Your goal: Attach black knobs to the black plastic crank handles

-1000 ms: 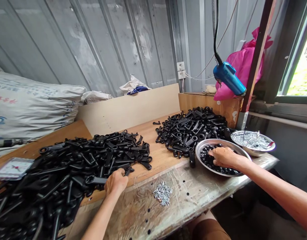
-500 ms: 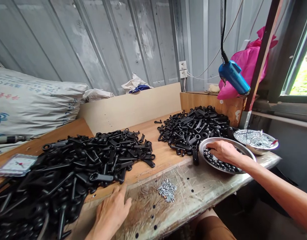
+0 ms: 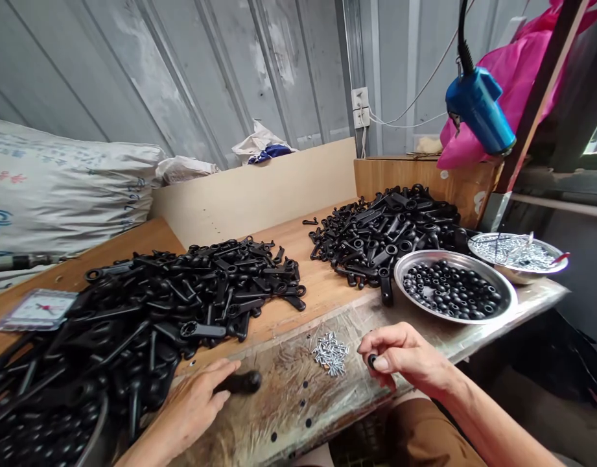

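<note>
My left hand (image 3: 194, 399) is at the bench's front left, its fingers and thumb around a black crank handle (image 3: 247, 383). The handle's rounded end sticks out to the right, slightly blurred; the rest is hidden by the hand. Over the bench's front edge, my right hand (image 3: 408, 360) pinches a small black ball knob (image 3: 373, 360) between thumb and fingers. Between the hands lies a small heap of silver screws (image 3: 331, 354). Behind my right hand stands a metal bowl (image 3: 507, 311) of black ball knobs (image 3: 446, 288).
Black crank handles are heaped at left (image 3: 201, 292) and back right (image 3: 390, 227). A second bowl (image 3: 526, 277) holds small silver screws. A blue power screwdriver (image 3: 480, 110) hangs at upper right. A clear plastic box (image 3: 38, 309) sits at left, and another knob container (image 3: 101, 428) at lower left.
My right hand has come out of the bowl with a ball knob and moved left to the bench's front edge. My left hand has shifted left and now has a crank handle.
</note>
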A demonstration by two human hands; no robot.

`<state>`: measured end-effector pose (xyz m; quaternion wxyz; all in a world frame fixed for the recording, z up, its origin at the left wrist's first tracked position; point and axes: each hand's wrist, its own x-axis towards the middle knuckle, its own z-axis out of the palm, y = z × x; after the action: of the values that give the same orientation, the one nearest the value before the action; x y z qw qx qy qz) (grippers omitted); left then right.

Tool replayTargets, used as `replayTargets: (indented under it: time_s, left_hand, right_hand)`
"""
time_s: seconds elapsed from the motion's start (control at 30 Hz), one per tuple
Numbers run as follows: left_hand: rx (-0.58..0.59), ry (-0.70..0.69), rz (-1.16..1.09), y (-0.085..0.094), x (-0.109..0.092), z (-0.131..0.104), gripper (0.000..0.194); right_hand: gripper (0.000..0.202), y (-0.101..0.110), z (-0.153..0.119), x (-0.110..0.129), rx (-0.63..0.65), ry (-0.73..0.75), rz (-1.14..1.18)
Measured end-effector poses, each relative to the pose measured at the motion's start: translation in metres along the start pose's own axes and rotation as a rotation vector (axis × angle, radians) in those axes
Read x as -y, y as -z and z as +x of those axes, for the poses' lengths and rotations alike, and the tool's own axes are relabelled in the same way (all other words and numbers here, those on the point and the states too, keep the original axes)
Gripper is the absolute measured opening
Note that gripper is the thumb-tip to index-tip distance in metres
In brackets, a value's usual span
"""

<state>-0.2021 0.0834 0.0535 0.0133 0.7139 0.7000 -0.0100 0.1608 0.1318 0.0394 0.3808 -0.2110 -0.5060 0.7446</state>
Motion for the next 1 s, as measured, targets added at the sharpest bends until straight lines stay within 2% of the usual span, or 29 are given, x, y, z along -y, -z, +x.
replayTargets:
  time_s: [0.13,0.3,0.37,0.47,0.53,0.7,0.9,1.0]
  left_hand:
    - [0.047,0.069,-0.111,0.012,-0.015,-0.01,0.054]
    - [0.057,0.09,-0.178,0.012,-0.04,-0.008,0.052]
    - [0.063,0.103,-0.21,0.01,-0.045,-0.001,0.042]
    - [0.084,0.106,-0.266,0.006,-0.046,0.009,0.012]
    - [0.062,0.104,-0.309,0.003,-0.045,0.013,0.011]
    - [-0.156,0.086,-0.426,0.006,-0.05,0.007,0.021]
    - [-0.497,0.071,-0.398,0.013,-0.055,-0.027,0.024]
    - [-0.544,0.169,-0.602,0.01,-0.057,-0.048,0.026]
  right_hand:
    - [0.027,-0.009,0.001,-0.024,0.073,-0.005,0.326]
    - [0.019,-0.028,0.002,-0.046,0.176,-0.032,0.55]
    - [0.017,-0.036,0.003,-0.053,0.196,-0.04,0.593]
    - [0.017,-0.045,0.005,-0.062,0.196,-0.059,0.646]
    - [0.019,-0.048,0.006,-0.067,0.183,-0.074,0.671]
    - [0.022,-0.05,0.006,-0.07,0.146,-0.062,0.74]
    - [0.021,-0.047,0.005,-0.068,0.15,-0.056,0.791]
    - [0.025,-0.047,0.005,-0.07,0.155,-0.054,0.783]
